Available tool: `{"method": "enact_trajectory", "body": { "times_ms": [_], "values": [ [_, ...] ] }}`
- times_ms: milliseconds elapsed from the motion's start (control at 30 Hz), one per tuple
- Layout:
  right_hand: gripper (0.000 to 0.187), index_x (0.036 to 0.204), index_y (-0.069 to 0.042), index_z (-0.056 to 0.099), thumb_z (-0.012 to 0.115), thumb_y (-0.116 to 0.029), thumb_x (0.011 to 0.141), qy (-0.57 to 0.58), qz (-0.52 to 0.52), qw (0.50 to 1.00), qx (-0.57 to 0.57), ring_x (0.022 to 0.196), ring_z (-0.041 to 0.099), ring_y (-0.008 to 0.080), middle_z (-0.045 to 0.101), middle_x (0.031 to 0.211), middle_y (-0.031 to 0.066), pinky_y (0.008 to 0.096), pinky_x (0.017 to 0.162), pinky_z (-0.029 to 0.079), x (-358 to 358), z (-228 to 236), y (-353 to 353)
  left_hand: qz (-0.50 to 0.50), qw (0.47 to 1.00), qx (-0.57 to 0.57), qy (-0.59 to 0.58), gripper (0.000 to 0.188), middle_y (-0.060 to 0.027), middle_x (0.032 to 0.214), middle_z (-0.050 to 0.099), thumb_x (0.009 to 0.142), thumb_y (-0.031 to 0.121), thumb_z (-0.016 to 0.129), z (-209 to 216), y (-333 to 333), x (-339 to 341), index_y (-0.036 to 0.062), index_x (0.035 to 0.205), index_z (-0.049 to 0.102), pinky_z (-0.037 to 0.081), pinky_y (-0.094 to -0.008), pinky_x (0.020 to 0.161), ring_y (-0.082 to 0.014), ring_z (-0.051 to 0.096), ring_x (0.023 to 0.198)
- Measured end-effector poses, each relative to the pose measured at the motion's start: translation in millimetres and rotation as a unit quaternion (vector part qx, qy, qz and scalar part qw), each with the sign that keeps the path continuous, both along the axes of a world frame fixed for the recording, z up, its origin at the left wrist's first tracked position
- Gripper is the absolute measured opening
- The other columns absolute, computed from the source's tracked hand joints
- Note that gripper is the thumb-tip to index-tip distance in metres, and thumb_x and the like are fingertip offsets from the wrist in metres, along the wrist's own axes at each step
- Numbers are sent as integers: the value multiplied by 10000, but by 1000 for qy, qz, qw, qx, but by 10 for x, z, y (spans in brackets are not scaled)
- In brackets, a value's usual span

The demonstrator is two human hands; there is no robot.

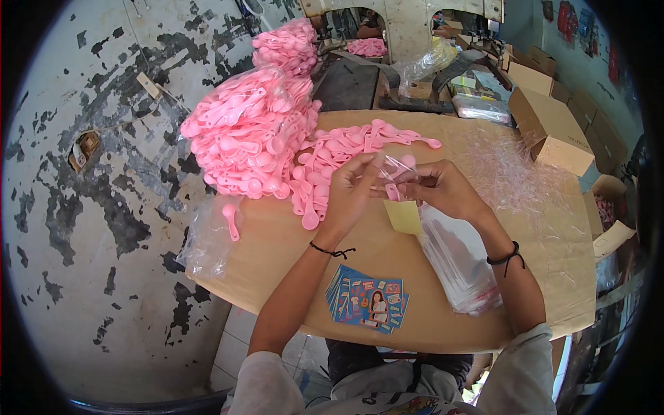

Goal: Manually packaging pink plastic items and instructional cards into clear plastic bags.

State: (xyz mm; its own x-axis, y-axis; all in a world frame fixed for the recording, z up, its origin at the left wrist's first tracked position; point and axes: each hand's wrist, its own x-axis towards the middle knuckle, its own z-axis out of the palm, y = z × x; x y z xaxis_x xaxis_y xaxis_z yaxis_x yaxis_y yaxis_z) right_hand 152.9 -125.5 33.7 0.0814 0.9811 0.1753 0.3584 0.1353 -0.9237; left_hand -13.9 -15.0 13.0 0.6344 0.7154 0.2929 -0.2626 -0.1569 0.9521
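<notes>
You are looking through a fisheye lens: a black vignette rings the frame, and straight lines such as the worktop [277, 249] edge bow toward the rim. Bright, even daylight fills the scene, strongest at the upper right. Shadows are soft and short; a faint one lies under your left hand [349, 197] and right hand [443, 188]. Mild glare glints off the clear plastic bags [460, 259]. The centre is sharp; the far background near the cardboard boxes [553, 128] is softer and compressed.
</notes>
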Motion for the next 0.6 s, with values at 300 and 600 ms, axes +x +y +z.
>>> {"method": "enact_trajectory", "body": {
  "times_ms": [300, 600],
  "values": [
    [227, 1087, 31, 680, 661, -99, 902, 37, -8, 999, 16, 759, 602, 76, 672, 894, 38, 243, 667, 500, 50, -25, 39, -102, 982, -150, -55, 326, -71, 926, 691, 979, 253, 566, 58, 108, -19, 25, 1210, 597, 507, -198, 541, -143, 692, 750],
    [247, 1152, -14, 673, 603, -25, 915, 37, -36, 995, 90, 857, 633, 88, 684, 1040, 54, 251, 754, 519, 94, -19, 55, -90, 996, 6, 27, 322, -25, 1015, 699, 973, 243, 577, -63, 104, -49, 67, 1239, 613, 314, -133, 438, -88, 695, 750]
  ]
}}
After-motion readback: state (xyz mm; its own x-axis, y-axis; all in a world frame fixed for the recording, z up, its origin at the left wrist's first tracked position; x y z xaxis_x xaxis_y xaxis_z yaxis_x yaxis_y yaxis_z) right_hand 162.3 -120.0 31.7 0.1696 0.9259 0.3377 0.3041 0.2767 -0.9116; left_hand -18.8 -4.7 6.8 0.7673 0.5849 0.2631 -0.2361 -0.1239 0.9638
